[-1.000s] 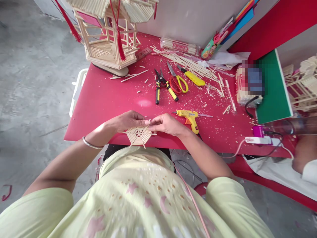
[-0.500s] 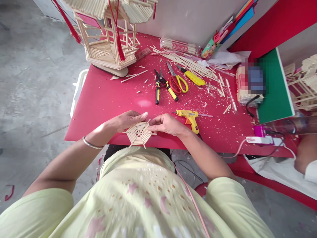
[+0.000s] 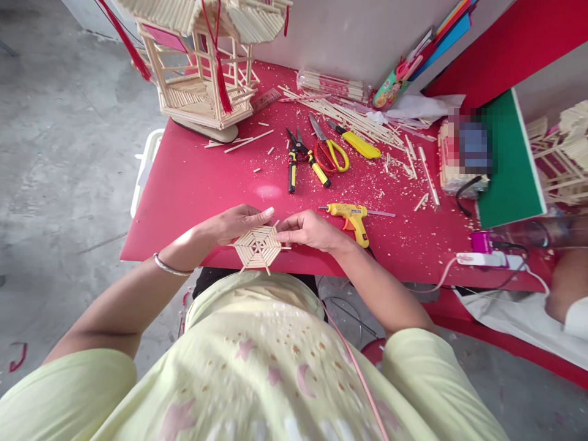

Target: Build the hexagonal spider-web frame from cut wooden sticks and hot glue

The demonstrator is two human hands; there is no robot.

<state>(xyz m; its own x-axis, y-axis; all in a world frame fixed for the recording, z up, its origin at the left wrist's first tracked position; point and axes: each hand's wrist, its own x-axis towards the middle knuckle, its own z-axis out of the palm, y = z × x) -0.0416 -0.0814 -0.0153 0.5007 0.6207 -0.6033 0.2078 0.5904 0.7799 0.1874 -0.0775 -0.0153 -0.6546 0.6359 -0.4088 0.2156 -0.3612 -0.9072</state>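
Note:
A hexagonal web-like panel of pale wooden sticks [image 3: 258, 248] is held near the table's front edge, with stick ends poking out past its rim. My left hand [image 3: 239, 223] grips its upper left side, thumb along the top and the other fingers mostly hidden beneath. At the upper right edge, my right hand [image 3: 305, 230] pinches the panel between thumb and fingers. Just right of that hand lies a yellow hot glue gun [image 3: 351, 219] with a clear glue stick in its back, its nozzle pointing left.
Behind my hands lie pliers [image 3: 305, 160], scissors [image 3: 329, 147] and a yellow utility knife [image 3: 361, 144]. Loose wooden sticks [image 3: 353, 116] and shavings are scattered beyond. A stick-built pavilion [image 3: 206, 73] with red tassels stands back left. A power strip [image 3: 487, 260] and another person's arm [image 3: 569, 275] are at the right.

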